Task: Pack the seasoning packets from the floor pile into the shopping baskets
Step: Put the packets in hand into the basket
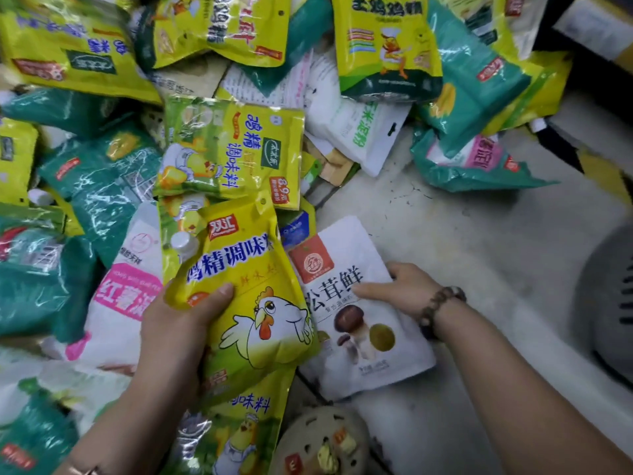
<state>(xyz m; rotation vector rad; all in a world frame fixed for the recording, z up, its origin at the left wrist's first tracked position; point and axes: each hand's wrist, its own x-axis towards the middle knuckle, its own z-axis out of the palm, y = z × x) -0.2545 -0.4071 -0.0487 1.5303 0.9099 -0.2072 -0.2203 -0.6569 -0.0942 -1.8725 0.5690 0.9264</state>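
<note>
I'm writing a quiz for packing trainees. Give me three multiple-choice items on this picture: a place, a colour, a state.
1. Where is the white mushroom packet relative to the chicken packet? A) to its right B) to its left C) atop the far pile
2. The chicken packet's main colour? A) yellow B) blue C) black
3. The right hand is: A) open, idle B) gripping the mushroom packet C) holding a basket
Answers: 1 A, it lies right of the packet the left hand holds; 2 A, yellow covers its face; 3 B, thumb on its face, fingers round its edge.
</note>
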